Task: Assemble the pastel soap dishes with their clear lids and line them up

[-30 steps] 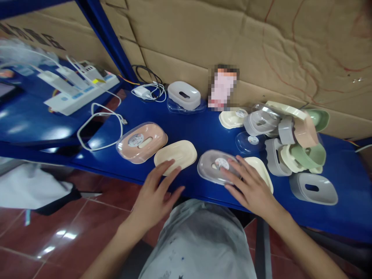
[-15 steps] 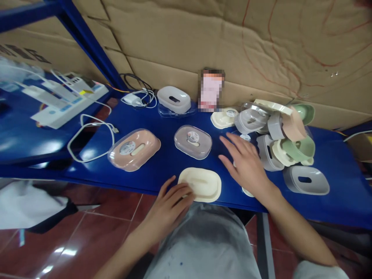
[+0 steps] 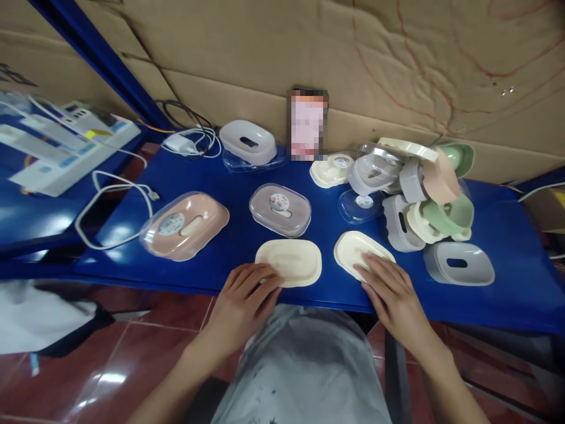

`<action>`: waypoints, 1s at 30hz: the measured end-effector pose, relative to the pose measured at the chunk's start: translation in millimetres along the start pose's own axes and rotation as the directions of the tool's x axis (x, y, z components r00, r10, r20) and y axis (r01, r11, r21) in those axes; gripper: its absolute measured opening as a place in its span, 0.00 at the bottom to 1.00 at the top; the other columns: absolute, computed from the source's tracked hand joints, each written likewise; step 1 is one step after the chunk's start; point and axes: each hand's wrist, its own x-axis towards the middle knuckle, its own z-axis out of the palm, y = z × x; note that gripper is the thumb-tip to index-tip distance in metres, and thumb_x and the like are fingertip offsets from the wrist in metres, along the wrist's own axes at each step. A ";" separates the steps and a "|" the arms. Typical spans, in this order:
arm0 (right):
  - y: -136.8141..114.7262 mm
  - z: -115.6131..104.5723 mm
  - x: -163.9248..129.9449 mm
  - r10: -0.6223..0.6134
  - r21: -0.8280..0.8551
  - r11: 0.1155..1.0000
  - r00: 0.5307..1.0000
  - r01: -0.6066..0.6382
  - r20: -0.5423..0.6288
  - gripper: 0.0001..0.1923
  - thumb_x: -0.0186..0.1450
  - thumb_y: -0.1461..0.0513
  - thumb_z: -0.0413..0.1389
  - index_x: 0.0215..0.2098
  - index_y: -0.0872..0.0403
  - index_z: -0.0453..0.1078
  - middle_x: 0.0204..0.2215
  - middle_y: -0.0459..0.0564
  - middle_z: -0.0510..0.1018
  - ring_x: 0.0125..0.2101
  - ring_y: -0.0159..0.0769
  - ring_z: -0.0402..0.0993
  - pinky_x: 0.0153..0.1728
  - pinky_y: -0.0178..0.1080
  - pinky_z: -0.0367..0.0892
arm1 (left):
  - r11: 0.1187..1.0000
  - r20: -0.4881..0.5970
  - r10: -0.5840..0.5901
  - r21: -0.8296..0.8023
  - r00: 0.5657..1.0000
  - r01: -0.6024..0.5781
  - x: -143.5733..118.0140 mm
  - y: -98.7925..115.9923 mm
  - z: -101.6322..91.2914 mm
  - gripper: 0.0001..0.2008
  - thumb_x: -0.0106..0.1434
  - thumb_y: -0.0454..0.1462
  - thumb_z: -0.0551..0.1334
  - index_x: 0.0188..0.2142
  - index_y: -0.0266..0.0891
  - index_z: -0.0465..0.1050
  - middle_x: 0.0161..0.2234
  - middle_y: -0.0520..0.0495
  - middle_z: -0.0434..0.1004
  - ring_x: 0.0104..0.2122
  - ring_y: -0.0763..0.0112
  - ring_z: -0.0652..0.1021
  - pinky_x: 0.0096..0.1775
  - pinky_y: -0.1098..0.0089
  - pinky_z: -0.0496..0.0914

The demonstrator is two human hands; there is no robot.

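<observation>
At the front of the blue table lies a cream oval soap-dish piece (image 3: 302, 259). My left hand (image 3: 248, 293) rests on its left edge, fingers loosely stretched out and not wrapped round it. Just to the right is a second cream oval piece (image 3: 354, 246), set at a slant. Over its right part my right hand (image 3: 391, 288) lies with the fingers extended. Beyond them sit a grey-mauve dish under a clear lid (image 3: 279, 215) and, left of that, a pink dish under a clear lid (image 3: 189, 227), both with round stickers.
Several grey, cream, pink and green dish parts (image 3: 445, 206) are heaped at the right, a loose clear lid (image 3: 353, 209) beside them. A grey shell (image 3: 248, 141) and a phone (image 3: 308, 123) stand by the cardboard wall. A power strip (image 3: 70, 165) and white cable (image 3: 92, 235) occupy the left.
My right hand has come back and down from near the clear lid onto the right cream piece. My left hand stays at the left cream piece. The camera view has shifted slightly.
</observation>
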 end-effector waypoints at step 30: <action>76.6 -4.7 26.5 0.384 -0.034 0.894 0.803 -0.446 -0.456 0.13 0.77 0.56 0.56 0.54 0.51 0.78 0.49 0.56 0.85 0.50 0.50 0.80 0.59 0.56 0.63 | 0.963 0.073 0.236 0.113 0.969 -0.243 51.0 38.4 44.7 0.08 0.74 0.31 0.63 0.50 0.39 0.78 0.48 0.45 0.84 0.56 0.62 0.81 0.74 0.47 0.52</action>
